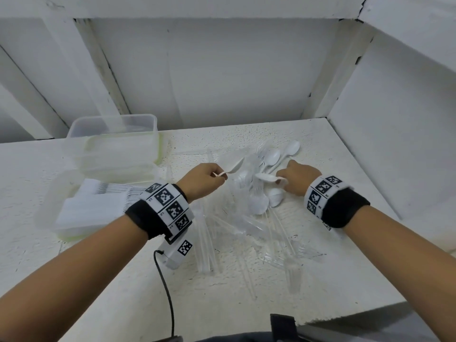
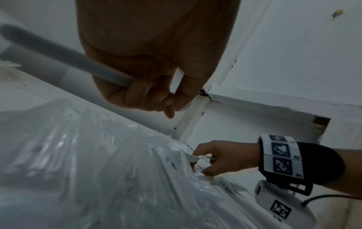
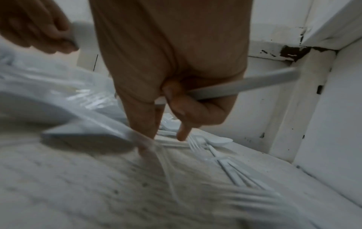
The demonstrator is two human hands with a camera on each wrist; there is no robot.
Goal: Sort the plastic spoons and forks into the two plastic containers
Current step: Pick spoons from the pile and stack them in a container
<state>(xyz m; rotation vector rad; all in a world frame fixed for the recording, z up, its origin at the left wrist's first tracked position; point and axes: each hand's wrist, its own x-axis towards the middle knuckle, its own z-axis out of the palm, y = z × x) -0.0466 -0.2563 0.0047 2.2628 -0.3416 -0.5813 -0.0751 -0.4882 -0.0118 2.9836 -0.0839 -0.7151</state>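
The left hand [image 1: 200, 180] held a white spoon [image 1: 232, 168] by its handle, with the fingers curled round it. The bowl of that spoon pointed up and away, above the pile. In the left wrist view the same hand [image 2: 149, 80] was wrapped round the grey-looking handle.

The right hand [image 1: 297, 177] held another white spoon [image 1: 267, 178], and the bowl of this one pointed toward the left hand. In the right wrist view the thumb and fingers [image 3: 182, 105] were pinched on the handle, and one finger pointed down at the pile.

Between and under the two hands lay a pile of plastic spoons and forks [image 1: 259, 193] on the white desk [image 1: 333, 169]. Some were white and some were see-through. A few white spoons lay at the far side of the pile, just past the right hand.

Two plastic containers sat on the left side of the desk. The near container [image 1: 47, 208] had a neat row of white cutlery in it; I could not tell if they were spoons or forks. The far container [image 1: 74, 129] stood just behind it, and what was inside was too blurry to tell.

Both wrists wore black bands [image 1: 148, 220] with black-and-white square marks.
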